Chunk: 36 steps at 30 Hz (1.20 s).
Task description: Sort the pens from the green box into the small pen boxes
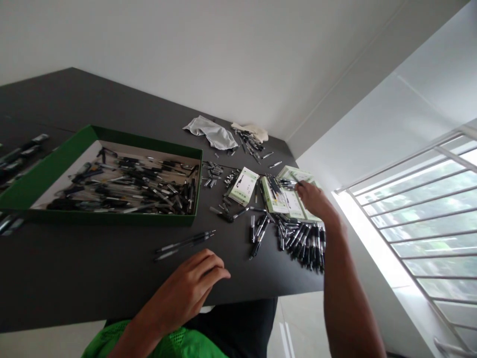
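Note:
My left hand (197,281) hovers over the table's front edge, palm down. Its fingers are loosely bent, and nothing shows in them. Just beyond it lie a few black pens (184,243), slightly blurred. Over at the right, my right hand (312,198) reaches above the pale green pen boxes (294,205), fingertips pinched at the dark end of a pen (298,184). More pens lie on the boxes beside these fingertips. Below the wrist, black pens with clear barrels (307,246) are fanned out along the table.
A green-rimmed tray (141,219) full of loose pens stands at the left. Behind are a grey cloth (212,133), a cream cloth (253,131) and a pen pile (250,142). Small clear caps (211,171) lie by a closed pen box (244,185). A barred window is right.

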Motion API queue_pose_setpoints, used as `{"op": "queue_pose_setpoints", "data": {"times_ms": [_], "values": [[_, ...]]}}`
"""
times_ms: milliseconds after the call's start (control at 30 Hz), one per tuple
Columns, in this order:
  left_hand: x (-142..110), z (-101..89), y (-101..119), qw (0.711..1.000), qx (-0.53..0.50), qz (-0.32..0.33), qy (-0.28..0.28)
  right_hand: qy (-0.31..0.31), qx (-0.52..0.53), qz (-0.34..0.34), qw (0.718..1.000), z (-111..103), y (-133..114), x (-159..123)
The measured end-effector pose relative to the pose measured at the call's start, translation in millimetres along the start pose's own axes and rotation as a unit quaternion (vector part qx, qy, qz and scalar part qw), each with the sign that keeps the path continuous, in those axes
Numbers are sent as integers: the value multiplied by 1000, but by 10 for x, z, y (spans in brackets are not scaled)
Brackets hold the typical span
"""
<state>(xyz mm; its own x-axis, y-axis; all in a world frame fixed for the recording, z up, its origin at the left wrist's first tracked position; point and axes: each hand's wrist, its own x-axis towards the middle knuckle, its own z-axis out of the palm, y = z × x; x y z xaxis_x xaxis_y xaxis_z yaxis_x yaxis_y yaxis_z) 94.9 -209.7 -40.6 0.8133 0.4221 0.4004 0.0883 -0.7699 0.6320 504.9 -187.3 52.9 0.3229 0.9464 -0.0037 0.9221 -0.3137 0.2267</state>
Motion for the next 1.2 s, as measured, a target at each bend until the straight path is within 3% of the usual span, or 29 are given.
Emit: {"op": "queue_pose_setpoints", "data": {"times_ms": [67,200,467,733,933,1067,1200], "values": [[9,-8,12,1000,-1,-2,-2,40,46,16,998,42,265,55],[22,-15,23,1000,-7,-9,-7,51,66,18,996,251,589,200],[21,-26,35,1000,1,-14,-11,5,-6,-8,1000,476,766,393],[25,-28,28,1000,-7,-11,-13,-12,-25,-12,1000,484,658,461],[12,-34,36,1000,-13,-7,-13,-5,-23,-13,1000,409,682,362],[18,-40,45,1000,-23,-7,-4,53,96,-35,993,344,601,192],[-4,-32,37,998,-56,-25,20,101,261,-58,958,160,108,-122]]}}
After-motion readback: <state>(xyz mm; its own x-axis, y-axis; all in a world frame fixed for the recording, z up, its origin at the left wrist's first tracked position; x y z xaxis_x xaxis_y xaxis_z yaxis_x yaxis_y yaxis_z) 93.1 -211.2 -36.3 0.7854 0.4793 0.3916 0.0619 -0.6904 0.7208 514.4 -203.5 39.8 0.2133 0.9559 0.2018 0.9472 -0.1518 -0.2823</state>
